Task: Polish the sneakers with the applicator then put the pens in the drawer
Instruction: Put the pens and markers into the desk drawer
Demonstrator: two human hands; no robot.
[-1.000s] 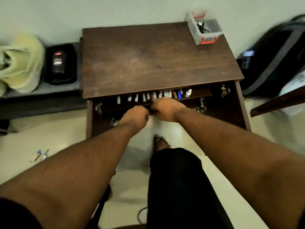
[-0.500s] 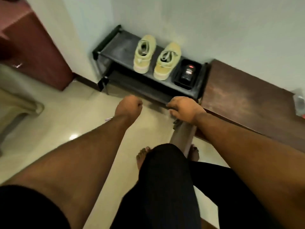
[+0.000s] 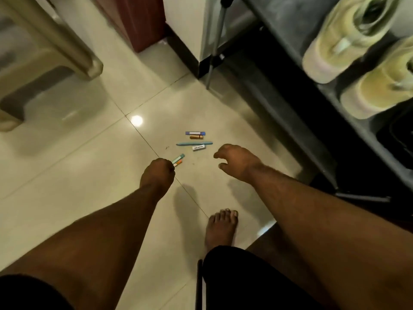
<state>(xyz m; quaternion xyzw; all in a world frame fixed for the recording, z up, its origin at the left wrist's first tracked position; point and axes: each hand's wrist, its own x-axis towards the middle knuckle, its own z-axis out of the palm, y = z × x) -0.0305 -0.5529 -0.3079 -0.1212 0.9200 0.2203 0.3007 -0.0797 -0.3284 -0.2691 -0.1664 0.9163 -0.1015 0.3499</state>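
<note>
Four pens lie on the shiny floor (image 3: 67, 175) in a little bunch: a blue and white pen (image 3: 195, 133) farthest, a brown pen (image 3: 196, 136) touching it, a long light blue pen (image 3: 194, 143) nearer, and a short white pen (image 3: 199, 147) just beside that; the left hand (image 3: 157, 173) is curled tight around two more pens (image 3: 178, 160), whose tips poke out; the right hand (image 3: 238, 163) hangs just right of the bunch, fingers loose and apart, holding nothing; two pale yellow sneakers (image 3: 348, 39) sit on a dark rack (image 3: 290, 48) at the far right; a bare foot (image 3: 221, 229) stands near.
</note>
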